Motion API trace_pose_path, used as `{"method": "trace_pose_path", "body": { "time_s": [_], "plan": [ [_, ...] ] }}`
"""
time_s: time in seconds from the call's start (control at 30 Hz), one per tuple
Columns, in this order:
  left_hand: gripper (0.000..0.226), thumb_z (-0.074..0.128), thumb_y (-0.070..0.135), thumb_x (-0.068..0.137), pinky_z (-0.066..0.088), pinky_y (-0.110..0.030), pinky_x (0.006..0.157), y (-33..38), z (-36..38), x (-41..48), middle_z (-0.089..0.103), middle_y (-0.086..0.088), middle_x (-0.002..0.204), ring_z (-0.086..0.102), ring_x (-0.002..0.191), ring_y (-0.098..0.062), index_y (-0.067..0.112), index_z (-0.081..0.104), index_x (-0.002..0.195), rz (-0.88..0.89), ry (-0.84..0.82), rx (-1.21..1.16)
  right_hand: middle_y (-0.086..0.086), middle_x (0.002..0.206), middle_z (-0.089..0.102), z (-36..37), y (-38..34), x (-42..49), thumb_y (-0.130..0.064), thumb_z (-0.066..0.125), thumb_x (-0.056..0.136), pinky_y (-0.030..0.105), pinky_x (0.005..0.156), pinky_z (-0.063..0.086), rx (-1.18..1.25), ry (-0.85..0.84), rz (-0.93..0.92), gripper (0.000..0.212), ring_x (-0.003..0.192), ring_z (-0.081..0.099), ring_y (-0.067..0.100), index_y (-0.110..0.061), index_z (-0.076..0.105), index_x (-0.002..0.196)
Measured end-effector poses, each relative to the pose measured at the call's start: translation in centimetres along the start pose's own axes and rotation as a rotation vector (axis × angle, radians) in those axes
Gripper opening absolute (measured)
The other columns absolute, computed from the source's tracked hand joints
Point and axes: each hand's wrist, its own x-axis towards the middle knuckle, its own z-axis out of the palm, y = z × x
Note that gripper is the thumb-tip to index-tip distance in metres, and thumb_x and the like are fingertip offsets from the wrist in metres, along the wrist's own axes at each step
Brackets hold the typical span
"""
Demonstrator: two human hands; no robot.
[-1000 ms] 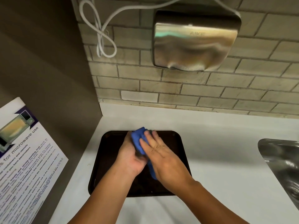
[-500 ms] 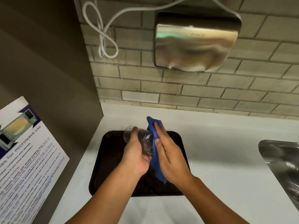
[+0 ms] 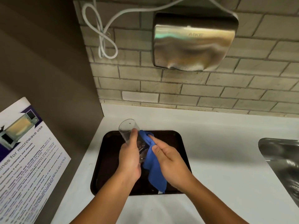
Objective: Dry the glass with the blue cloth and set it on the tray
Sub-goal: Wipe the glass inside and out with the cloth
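A clear glass (image 3: 127,129) is held tilted above the dark tray (image 3: 176,138), one end pointing up and to the left. My left hand (image 3: 130,159) grips it around the middle. My right hand (image 3: 169,160) presses the blue cloth (image 3: 152,167) against the glass's right side, with the cloth's loose end hanging down over the tray. The lower end of the glass is hidden between my hands and the cloth. The tray lies flat on the white counter (image 3: 218,151).
A steel sink (image 3: 284,162) is set into the counter at the right edge. A metal hand dryer (image 3: 194,41) and a looped white cable (image 3: 103,38) hang on the tiled wall behind. A brown side panel with a microwave notice (image 3: 24,159) stands at the left.
The glass was wrapped in the cloth a second ago. Its upper end has now come out bare, up and to the left, and the cloth has slid down along its right side.
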Motion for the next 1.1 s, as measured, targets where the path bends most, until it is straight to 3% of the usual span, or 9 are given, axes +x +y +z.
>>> {"method": "trace_pose_path", "body": {
  "time_s": [0.07,0.17,0.23,0.4,0.53,0.63,0.77,0.93,1.1],
  "plan": [
    [0.051,0.066,0.058,0.104,0.066,-0.034,0.066,0.2,-0.1,-0.4,0.089,-0.014,0.102,0.088,0.084,-0.026,0.012,0.085,0.114,-0.005,-0.024,0.005,-0.008,0.148,0.07,-0.2,0.1,0.3,-0.016,0.048,0.117,0.026,0.123,0.044,0.082,0.007,0.042,0.04,0.138,0.062,-0.002,-0.021,0.059,0.155],
    [0.043,0.068,0.053,0.105,0.068,-0.033,0.068,0.1,-0.2,-1.3,0.089,-0.015,0.108,0.087,0.096,-0.029,0.016,0.087,0.117,0.015,-0.091,0.022,0.01,0.135,0.079,-1.1,-0.9,1.6,-0.016,0.049,0.116,0.041,0.118,0.052,0.397,-0.034,0.187,0.034,0.132,0.071,0.027,-0.017,0.07,0.143],
    [0.037,0.068,0.049,0.105,0.067,-0.03,0.066,-0.1,-0.3,-1.8,0.089,-0.013,0.109,0.087,0.096,-0.027,0.02,0.087,0.116,0.022,-0.117,0.031,0.016,0.129,0.081,-1.2,-1.5,1.8,-0.016,0.048,0.116,0.042,0.109,0.058,0.448,-0.031,0.224,0.033,0.124,0.074,0.034,-0.017,0.074,0.136],
    [0.037,0.068,0.052,0.1,0.065,-0.028,0.062,0.2,-1.0,-1.9,0.089,-0.011,0.106,0.087,0.089,-0.023,0.025,0.087,0.114,0.037,-0.091,0.067,-0.003,0.147,0.072,0.2,-0.6,0.5,-0.022,0.047,0.117,0.037,0.121,0.049,0.126,-0.007,0.103,0.04,0.137,0.067,0.013,-0.025,0.059,0.155],
    [0.041,0.082,0.054,0.08,0.065,-0.033,0.075,0.2,-1.2,-1.9,0.088,-0.007,0.109,0.086,0.099,-0.023,0.031,0.084,0.115,0.129,-0.172,0.149,0.006,0.119,0.085,-0.1,-1.1,1.1,-0.016,0.045,0.117,0.03,0.095,0.063,0.336,0.049,0.182,0.035,0.109,0.08,0.02,-0.022,0.077,0.131],
    [0.053,0.088,0.047,0.078,0.064,-0.023,0.076,0.1,-1.4,-1.5,0.086,0.005,0.113,0.084,0.103,-0.014,0.037,0.074,0.128,0.288,-0.184,0.244,0.013,0.117,0.085,-0.5,-1.1,1.3,-0.015,0.045,0.117,0.04,0.096,0.063,0.436,0.07,0.233,0.035,0.108,0.081,0.029,-0.017,0.079,0.126],
    [0.073,0.088,0.045,0.079,0.065,-0.021,0.082,-0.3,-1.8,-0.8,0.079,0.014,0.122,0.079,0.111,-0.006,0.041,0.059,0.145,0.41,-0.244,0.425,0.007,0.118,0.085,-1.2,-1.7,1.7,-0.016,0.045,0.117,0.03,0.086,0.067,0.462,0.178,0.156,0.037,0.106,0.083,0.024,-0.028,0.078,0.128],
    [0.086,0.088,0.051,0.074,0.067,-0.03,0.093,-0.7,-1.9,-0.4,0.069,0.014,0.139,0.078,0.115,-0.009,0.04,0.055,0.153,0.497,-0.294,0.59,0.022,0.131,0.078,-2.5,-2.1,3.0,-0.009,0.043,0.116,0.047,0.106,0.061,0.555,0.16,0.248,0.037,0.113,0.077,0.035,-0.015,0.074,0.136],
    [0.075,0.088,0.037,0.087,0.065,-0.025,0.089,-0.3,-2.2,0.4,0.069,0.003,0.142,0.076,0.119,-0.011,0.037,0.055,0.155,0.488,-0.257,0.571,0.0,0.13,0.082,-1.5,-1.3,2.1,-0.013,0.041,0.118,0.038,0.103,0.062,0.428,0.214,0.127,0.044,0.119,0.079,0.023,-0.035,0.067,0.146]
  ]
}}
